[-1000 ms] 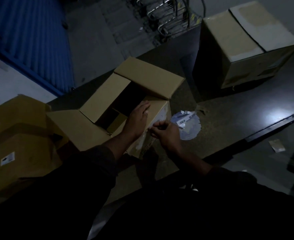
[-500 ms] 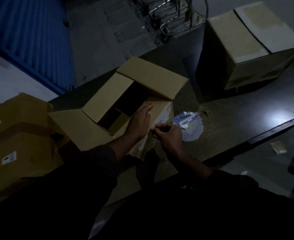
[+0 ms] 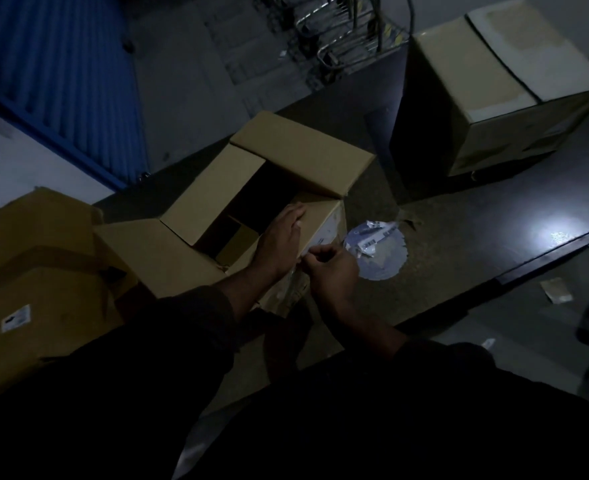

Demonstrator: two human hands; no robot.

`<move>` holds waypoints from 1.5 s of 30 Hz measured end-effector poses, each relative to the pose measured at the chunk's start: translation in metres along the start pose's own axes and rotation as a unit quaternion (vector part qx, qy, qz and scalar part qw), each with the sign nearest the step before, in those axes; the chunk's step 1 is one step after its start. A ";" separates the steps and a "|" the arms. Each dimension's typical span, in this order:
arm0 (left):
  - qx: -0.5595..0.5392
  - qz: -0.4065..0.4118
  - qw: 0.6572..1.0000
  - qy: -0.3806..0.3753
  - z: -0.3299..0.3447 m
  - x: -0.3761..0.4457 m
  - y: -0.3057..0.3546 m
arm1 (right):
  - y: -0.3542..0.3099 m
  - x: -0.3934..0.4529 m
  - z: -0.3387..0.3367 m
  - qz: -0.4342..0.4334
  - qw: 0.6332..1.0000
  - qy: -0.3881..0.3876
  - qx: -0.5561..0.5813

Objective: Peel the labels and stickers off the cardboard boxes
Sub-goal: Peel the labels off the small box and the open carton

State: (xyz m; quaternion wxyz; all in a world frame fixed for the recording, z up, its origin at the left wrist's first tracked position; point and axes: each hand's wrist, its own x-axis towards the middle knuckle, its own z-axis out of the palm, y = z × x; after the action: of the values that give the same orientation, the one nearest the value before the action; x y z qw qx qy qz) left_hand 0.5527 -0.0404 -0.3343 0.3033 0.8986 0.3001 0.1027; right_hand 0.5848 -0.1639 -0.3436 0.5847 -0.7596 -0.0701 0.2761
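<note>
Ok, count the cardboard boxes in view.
3. An open box in the middle under both hands, a closed box at far right, and a labelled box at left. More may sit outside the dark frame.

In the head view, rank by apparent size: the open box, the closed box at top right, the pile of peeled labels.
1. open box
2. closed box, farther off, so the ranking is unsure
3. pile of peeled labels
</note>
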 end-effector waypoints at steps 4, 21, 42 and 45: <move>-0.010 0.004 1.000 0.002 0.001 -0.004 0.003 | 0.011 0.004 -0.001 0.052 0.998 -0.015 0.016; -0.018 0.009 0.999 0.042 -0.004 -0.004 0.005 | -0.006 -0.013 -0.010 -0.017 0.998 -0.031 0.058; -0.025 0.032 0.999 0.021 -0.006 -0.003 0.005 | -0.005 -0.016 0.005 -0.058 0.998 0.035 -0.010; -0.029 0.030 0.999 0.024 -0.004 -0.002 0.004 | -0.008 -0.016 0.008 -0.058 0.997 0.048 -0.017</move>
State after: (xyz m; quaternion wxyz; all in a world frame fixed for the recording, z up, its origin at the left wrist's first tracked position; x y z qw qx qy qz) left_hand 0.5517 -0.0418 -0.3283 0.3184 0.8954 0.2770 0.1417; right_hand 0.5693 -0.1611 -0.3326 0.5896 -0.7762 -0.0909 0.2038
